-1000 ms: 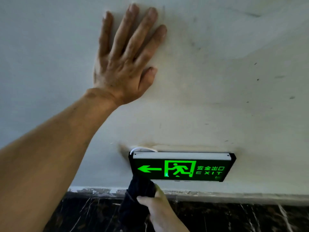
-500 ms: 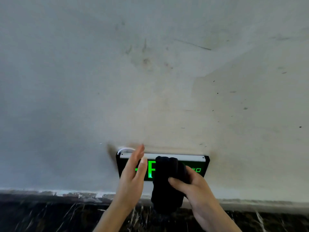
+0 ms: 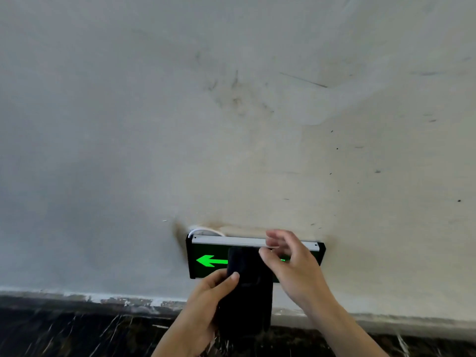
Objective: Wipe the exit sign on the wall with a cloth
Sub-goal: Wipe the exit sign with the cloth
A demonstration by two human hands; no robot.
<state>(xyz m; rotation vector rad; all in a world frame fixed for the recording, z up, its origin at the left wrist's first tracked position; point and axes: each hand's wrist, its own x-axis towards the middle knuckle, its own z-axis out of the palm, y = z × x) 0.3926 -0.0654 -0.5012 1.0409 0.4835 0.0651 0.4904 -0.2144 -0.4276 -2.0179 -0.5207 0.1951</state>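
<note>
While a black cloth point(image 3: 247, 287) covered the exit sign point(image 3: 206, 261), two hands worked.
Left hand point(image 3: 206, 302) gripped the cloth; right hand point(image 3: 291, 264), fingers loosely spread, touched its upper edge.

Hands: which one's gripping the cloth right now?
The left hand, thumb wrapped over the black cloth. The right hand hovers open at the exit sign.

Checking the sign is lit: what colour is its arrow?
Bright green arrow on the black exit sign; head view.

Black cloth point(image 3: 247, 287) over exit sign point(image 3: 206, 256) — both hands there
</note>
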